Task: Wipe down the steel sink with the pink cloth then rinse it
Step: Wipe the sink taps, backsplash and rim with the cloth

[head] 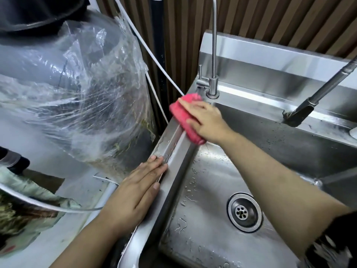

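Note:
The steel sink (202, 182) fills the right half of the head view, its basin wet with droplets around the drain (244, 211). My right hand (206, 120) presses the folded pink cloth (183, 115) flat on the sink's left rim near the back corner, just in front of the small tap. My left hand (135, 194) lies flat, fingers together, on the same left rim nearer to me, holding nothing.
A thin gooseneck tap (213, 55) stands at the back left corner. A dark pull-out spray head (297, 115) hangs over the basin at the right. Left of the sink stands a large grey tank wrapped in clear plastic (77, 84), with white hoses (154, 55) beside it.

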Demonstrator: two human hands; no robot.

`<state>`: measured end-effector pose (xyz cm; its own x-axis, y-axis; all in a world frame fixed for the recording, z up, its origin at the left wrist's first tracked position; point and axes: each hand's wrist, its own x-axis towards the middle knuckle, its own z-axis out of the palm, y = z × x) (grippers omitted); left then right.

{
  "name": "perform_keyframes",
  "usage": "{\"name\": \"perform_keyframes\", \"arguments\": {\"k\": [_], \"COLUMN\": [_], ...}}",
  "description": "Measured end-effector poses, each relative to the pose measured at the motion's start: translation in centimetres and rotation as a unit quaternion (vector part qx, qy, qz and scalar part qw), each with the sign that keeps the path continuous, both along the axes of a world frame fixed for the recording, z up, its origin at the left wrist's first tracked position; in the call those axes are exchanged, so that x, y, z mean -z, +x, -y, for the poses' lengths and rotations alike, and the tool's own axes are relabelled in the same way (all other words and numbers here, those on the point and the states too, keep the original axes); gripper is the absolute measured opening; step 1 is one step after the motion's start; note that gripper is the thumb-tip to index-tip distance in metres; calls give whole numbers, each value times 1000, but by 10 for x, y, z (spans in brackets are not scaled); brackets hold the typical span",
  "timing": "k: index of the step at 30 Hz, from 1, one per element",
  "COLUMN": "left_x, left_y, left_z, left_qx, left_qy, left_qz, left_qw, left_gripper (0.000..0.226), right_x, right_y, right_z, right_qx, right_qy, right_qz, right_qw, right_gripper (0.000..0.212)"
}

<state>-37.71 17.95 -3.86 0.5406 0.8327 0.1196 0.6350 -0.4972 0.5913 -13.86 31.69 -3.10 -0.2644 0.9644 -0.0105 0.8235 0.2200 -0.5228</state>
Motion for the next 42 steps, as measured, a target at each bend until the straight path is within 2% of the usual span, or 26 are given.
{"name": "perform_keyframes", "arguments": {"k": [3,7,10,13,15,17,20,22,25,29,32,34,37,38,40,42], "left_x": [2,4,4,5,5,5,6,6,6,4,-3,-9,-13,-13,-11,-9], "left_y": [-1,-3,-4,-2,-3,-3,-3,-3,-3,-5,-15,-24,-40,-44,-51,-57], "left_z": [2,4,1,-1,0,1,1,0,-1,-1,10,27,58,66,79,84], "left_qx": [2,5,7,9,9,6,7,7,5,10,7,5,4,6,16,20], "left_qy": [1,-17,-26,-13,-11,-11,-14,-10,-13,-20,-9,5,7,3,-11,-20], "left_qz": [-23,-25,-10,-9,-10,-12,-5,-6,-4,-11,-25,-31,-44,-49,-54,-58], "left_qw": [1000,1000,1000,1000,1000,1000,1000,1000,1000,1000,1000,1000,999,999,998,998], "left_gripper": [55,59,60,59,60,60,60,59,59,59,58,55,52,52,52,53], "right_x": [5,6,6,-2,2,5,8,10,22,18,13,16,30,32,29,23], "right_y": [3,-14,-22,-9,0,4,-8,-24,-41,-27,-25,-40,-68,-70,-62,-51], "right_z": [-28,3,42,25,-9,-34,-25,4,54,41,23,40,101,115,110,82], "right_qx": [19,9,-74,-142,-100,-17,25,-5,-94,-131,-63,-26,-89,-116,-145,-118], "right_qy": [43,35,73,80,69,66,53,72,152,96,66,75,141,135,120,105], "right_qz": [70,45,23,61,107,128,126,121,89,73,64,67,7,0,2,32], "right_qw": [996,998,994,985,987,989,990,990,980,984,994,995,986,984,982,987], "right_gripper": [48,47,45,45,44,43,45,45,47,44,46,47,43,42,42,46]}}
